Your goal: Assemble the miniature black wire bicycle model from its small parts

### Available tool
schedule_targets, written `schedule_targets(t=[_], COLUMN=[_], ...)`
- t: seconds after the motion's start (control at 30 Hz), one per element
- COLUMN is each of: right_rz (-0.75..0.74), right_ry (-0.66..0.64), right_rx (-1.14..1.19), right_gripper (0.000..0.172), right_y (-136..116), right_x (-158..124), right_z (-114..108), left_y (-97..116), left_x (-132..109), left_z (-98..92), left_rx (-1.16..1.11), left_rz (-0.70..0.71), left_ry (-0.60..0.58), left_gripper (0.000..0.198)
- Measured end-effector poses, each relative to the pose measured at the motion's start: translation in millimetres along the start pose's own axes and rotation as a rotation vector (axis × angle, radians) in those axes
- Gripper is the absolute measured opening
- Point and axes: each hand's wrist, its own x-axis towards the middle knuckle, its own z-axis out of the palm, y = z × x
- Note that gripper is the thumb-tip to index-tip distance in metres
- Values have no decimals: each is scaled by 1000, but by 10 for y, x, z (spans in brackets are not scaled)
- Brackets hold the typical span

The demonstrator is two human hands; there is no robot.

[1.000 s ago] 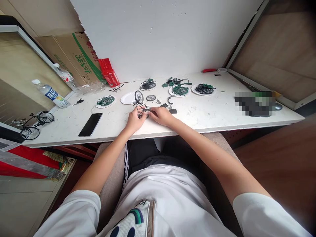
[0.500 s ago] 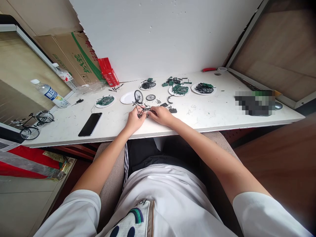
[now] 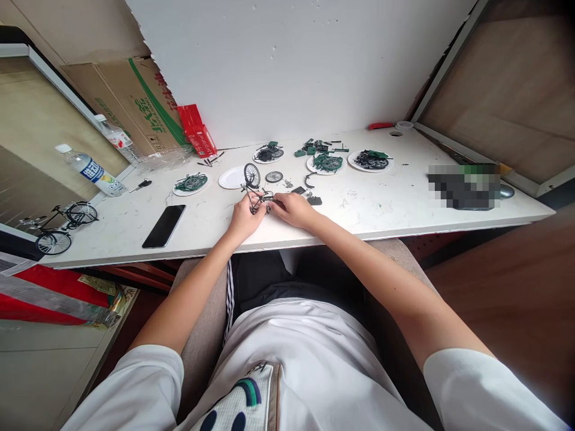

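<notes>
Near the middle of the table's front, my left hand is closed round a small black model bicycle with one wheel standing up at its far end. The fingers of my right hand pinch at the near right end of the same bicycle; whether they hold a separate small part there is hidden. Just beyond my hands a loose spoked wheel lies flat. A curved black piece and a dark flat part rest to the right.
A white plate stands beyond my left hand, with a plate of green parts left of it. Several more plates of parts line the back. A phone, a finished-looking model bicycle and a bottle are at left.
</notes>
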Motion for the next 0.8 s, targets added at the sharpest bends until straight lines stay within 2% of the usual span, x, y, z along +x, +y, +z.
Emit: schedule_targets(t=[0.8], right_rz=[-7], right_ry=[4], right_rx=[-3], right_gripper=[33], right_y=[36], right_x=[3], right_z=[32], left_y=[-31], left_x=[2], left_z=[9], left_rx=[15], left_rz=[-5], left_ry=[14], left_gripper=[29])
